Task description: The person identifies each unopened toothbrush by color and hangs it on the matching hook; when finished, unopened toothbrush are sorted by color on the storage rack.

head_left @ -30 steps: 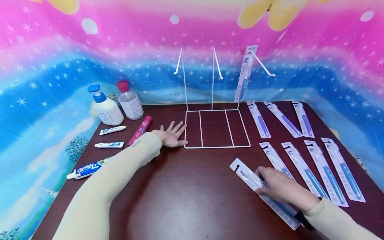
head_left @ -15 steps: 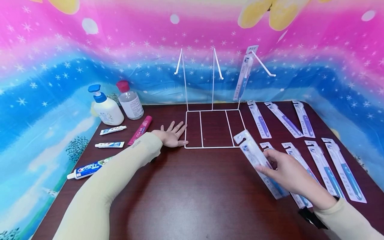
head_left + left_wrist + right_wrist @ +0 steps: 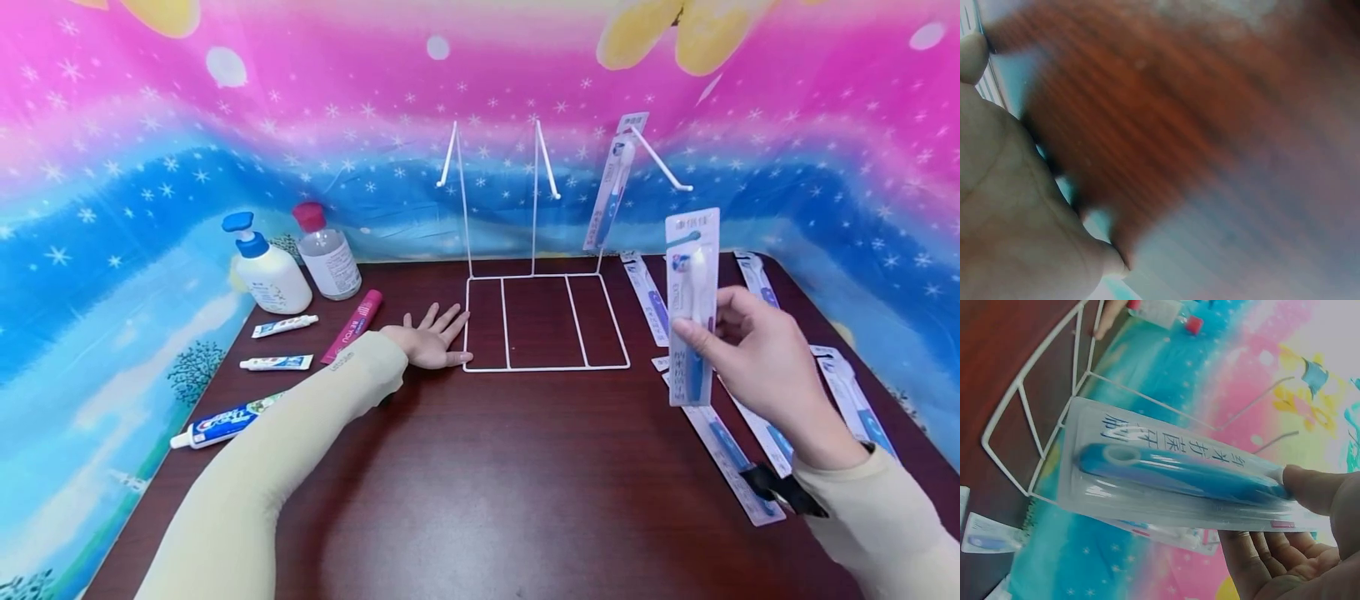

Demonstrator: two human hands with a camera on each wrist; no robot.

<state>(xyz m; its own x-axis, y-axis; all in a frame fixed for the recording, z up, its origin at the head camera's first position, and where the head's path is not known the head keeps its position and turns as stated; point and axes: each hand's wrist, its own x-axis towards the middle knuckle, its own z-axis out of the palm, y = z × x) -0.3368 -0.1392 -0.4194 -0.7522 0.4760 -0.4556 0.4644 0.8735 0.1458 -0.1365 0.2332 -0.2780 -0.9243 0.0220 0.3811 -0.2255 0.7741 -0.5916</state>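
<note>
My right hand [image 3: 772, 358] pinches a packaged toothbrush [image 3: 693, 250] between thumb and fingers, holding it raised and upright over the table. In the right wrist view its blue handle [image 3: 1179, 475] shows through the clear blister. A white wire rack [image 3: 547, 368] with three hooks stands at the back of the table. Another packaged toothbrush [image 3: 611, 200] hangs from its right hook. Fingers spread, my left hand [image 3: 431, 337] lies low at the left side of the rack base, thumb and fingertips right at the wire. Its palm [image 3: 1016, 200] fills the lower left of the left wrist view.
Several packaged toothbrushes [image 3: 727, 458] lie right of the rack, partly hidden by the right arm. On the left are a pump bottle [image 3: 270, 279], a red-capped bottle [image 3: 330, 262], a pink tube [image 3: 352, 327] and toothpaste tubes [image 3: 276, 363]. A patterned cloth [image 3: 360, 192] hangs behind.
My right hand has lifted the packaged toothbrush off the table, up and to the right, turning it from slanted to upright. My left hand has stayed at the rack.
</note>
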